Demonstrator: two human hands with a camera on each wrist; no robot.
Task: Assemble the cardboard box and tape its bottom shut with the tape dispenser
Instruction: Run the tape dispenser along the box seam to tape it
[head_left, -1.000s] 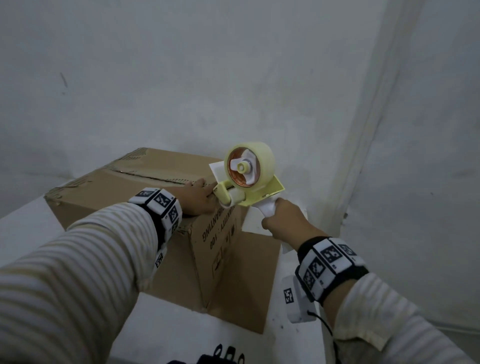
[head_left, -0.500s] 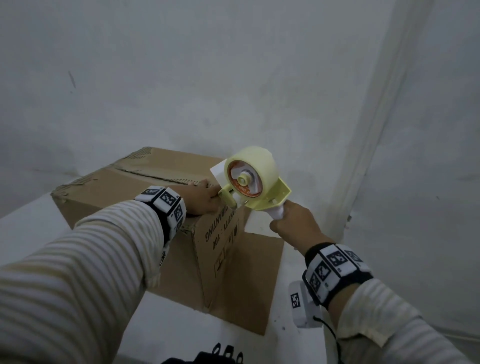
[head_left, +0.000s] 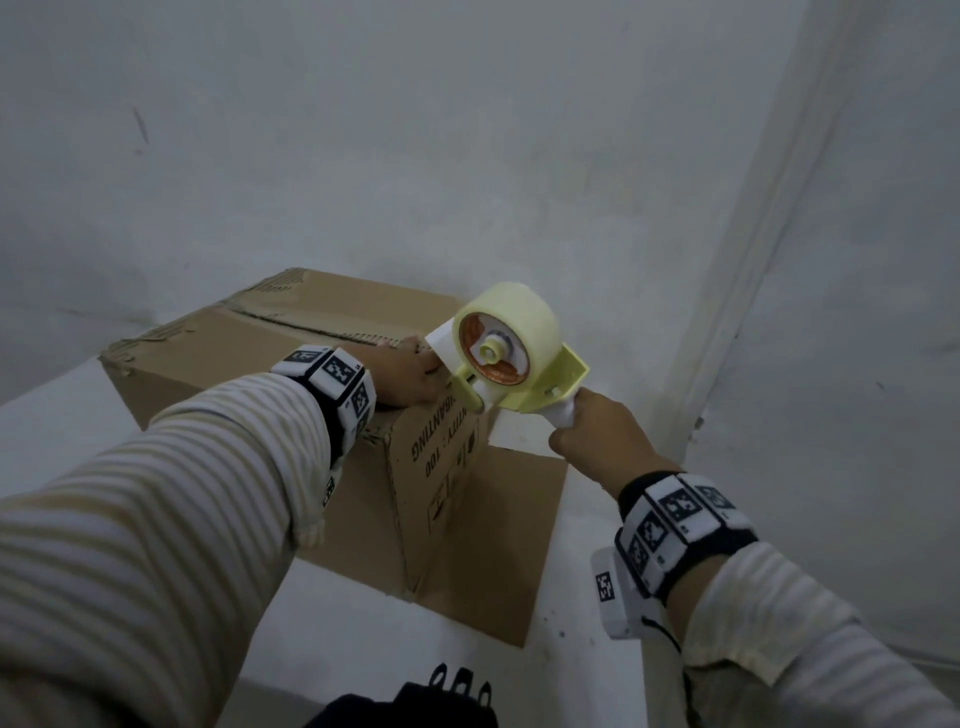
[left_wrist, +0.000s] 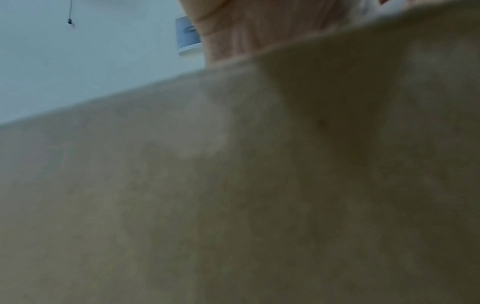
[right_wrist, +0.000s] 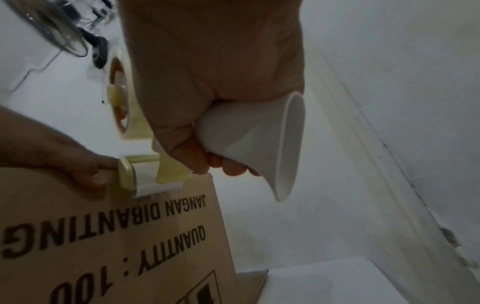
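Note:
The brown cardboard box (head_left: 249, 374) stands upside down on a white surface, its flaps folded together on top with a seam (head_left: 311, 332) between them. My left hand (head_left: 410, 374) lies on the box top at the seam's right end, fingers (right_wrist: 85, 166) touching the dispenser's front. My right hand (head_left: 597, 441) grips the white handle (right_wrist: 259, 148) of the yellow tape dispenser (head_left: 519, 374). Its front roller (right_wrist: 145, 179) sits against the top edge of the printed side panel (right_wrist: 103, 236). The left wrist view shows only blurred cardboard (left_wrist: 233, 185) and my palm (left_wrist: 246, 26).
One flap (head_left: 493, 545) lies flat on the white surface (head_left: 62, 441) to the right of the box. Grey walls stand close behind, with a corner moulding (head_left: 727, 312) on the right. A dark object (head_left: 415, 706) lies at the bottom edge.
The dispenser and my right hand have shifted slightly to the right, still at the box's top right edge. My left hand has stayed on the box top.

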